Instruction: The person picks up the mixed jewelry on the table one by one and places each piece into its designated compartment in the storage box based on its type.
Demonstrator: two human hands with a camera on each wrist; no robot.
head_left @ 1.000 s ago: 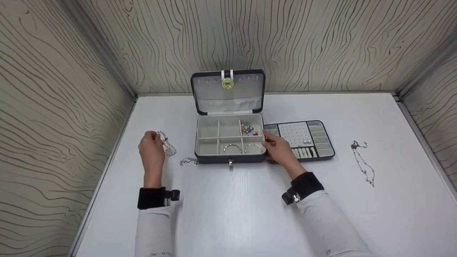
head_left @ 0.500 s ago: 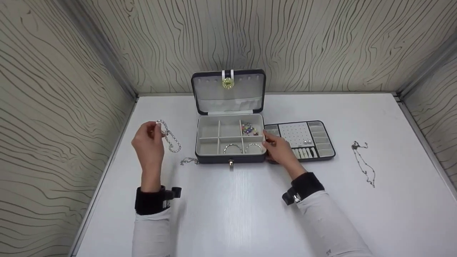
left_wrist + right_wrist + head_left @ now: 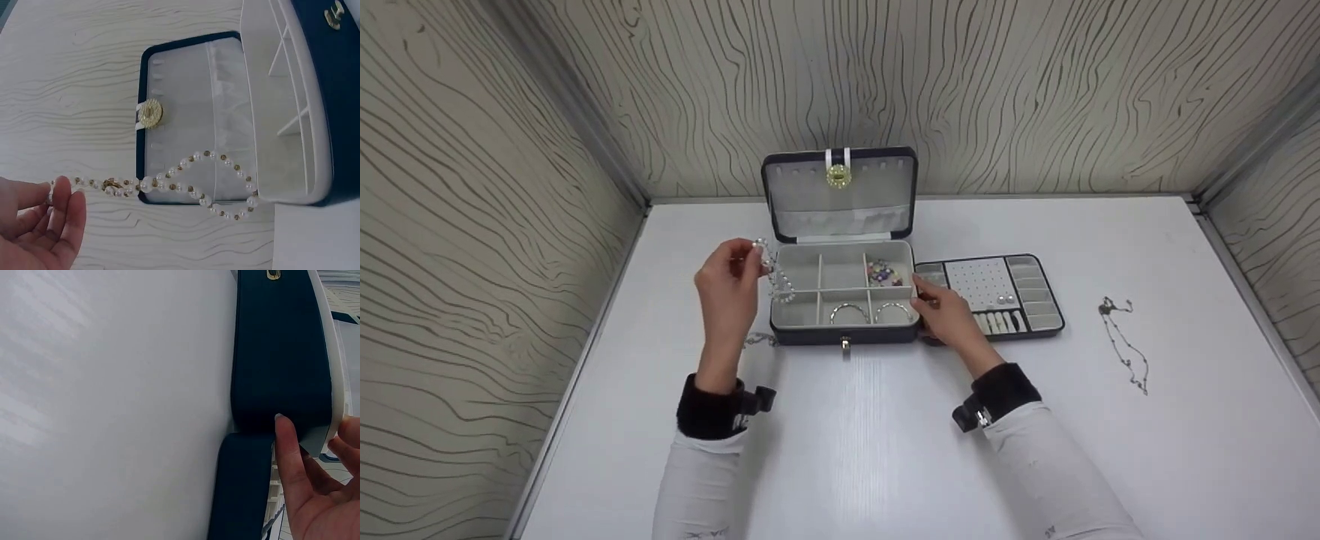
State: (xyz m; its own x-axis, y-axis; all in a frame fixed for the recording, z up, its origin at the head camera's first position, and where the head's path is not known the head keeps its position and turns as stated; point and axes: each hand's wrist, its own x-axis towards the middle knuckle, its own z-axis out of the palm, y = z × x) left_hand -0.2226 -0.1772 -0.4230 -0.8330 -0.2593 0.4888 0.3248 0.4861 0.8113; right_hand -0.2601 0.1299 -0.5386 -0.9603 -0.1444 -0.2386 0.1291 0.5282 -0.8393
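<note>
Where the left hand [image 3: 727, 285] hovers: just left of the jewellery box [image 3: 810, 337], thumb and fingertips pinching one end of a pearl strand [image 3: 148, 183].
Pearl strand: white beads with gold-coloured ones between; its loop hangs across the box's left edge in the head view, and whether it touches the box cannot be told.
Right hand [image 3: 949, 319]: grips the box at its right end, one fingertip on the dark side, others at the pale rim.
Box compartments: six; the back right one holds multicoloured beads [image 3: 883, 274], the front middle and front right ones a silvery bangle each.
Lid [image 3: 840, 199]: raised at the back, a gold-coloured ornament [image 3: 838, 176] on its tab.
Tray [image 3: 1041, 319]: flat on the table [image 3: 840, 450], just beside the box's right side, with two pearl studs [image 3: 1000, 299] on its dotted panel.
Small chain [image 3: 761, 340]: on the table by the box's front left corner.
Long chain [image 3: 1126, 361]: on the table, well apart, to the right of the tray.
</note>
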